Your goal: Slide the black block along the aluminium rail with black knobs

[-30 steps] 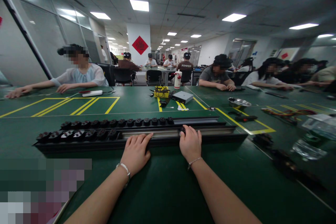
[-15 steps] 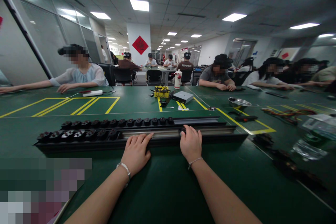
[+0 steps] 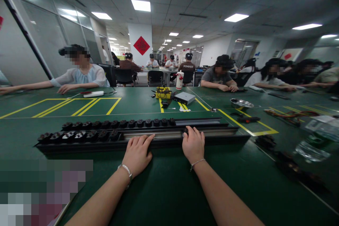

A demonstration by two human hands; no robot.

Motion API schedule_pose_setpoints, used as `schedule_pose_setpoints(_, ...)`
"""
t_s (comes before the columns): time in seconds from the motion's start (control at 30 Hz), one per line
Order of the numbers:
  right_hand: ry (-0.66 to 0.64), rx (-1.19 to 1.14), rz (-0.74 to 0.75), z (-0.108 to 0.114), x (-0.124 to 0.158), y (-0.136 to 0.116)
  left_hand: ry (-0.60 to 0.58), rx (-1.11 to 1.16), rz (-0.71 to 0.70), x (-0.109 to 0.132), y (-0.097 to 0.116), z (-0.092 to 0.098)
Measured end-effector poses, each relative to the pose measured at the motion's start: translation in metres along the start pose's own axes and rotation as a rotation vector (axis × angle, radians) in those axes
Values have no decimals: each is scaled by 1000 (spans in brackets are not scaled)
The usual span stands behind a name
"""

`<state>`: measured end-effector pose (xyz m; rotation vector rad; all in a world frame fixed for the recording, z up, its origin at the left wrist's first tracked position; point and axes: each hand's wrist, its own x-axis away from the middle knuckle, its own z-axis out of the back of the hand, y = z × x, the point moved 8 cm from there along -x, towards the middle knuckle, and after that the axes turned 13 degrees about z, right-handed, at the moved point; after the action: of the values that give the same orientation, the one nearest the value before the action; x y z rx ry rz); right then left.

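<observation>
A long black rail lies across the green table, with several round black modules seated in its left part. My left hand rests on the rail's near edge, fingers spread over the bare channel, holding nothing. Farther right, my right hand has its fingers closed round a small black piece at the channel, mostly hidden by the fingers. Just behind lies a second rail, also bearing a row of black modules on its left.
Beyond the rails are a yellow box with cables, a grey box, a white bottle and a metal bowl. Black parts and a clear plastic bottle lie at right. Several people sit around the tables.
My right hand has shifted very slightly to the right. My left hand and the rails look unmoved.
</observation>
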<state>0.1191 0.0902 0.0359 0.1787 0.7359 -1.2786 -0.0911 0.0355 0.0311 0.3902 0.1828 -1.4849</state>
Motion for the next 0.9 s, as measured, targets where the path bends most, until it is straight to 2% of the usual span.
schedule_pose_setpoints(0.47, 5, -25, 28, 3, 0, -3, -7, 11, -6, 0, 0, 0)
schedule_pose_setpoints(0.9, 63, -24, 44, 3, 0, -1, -6, -2, 0, 0, -1, -1)
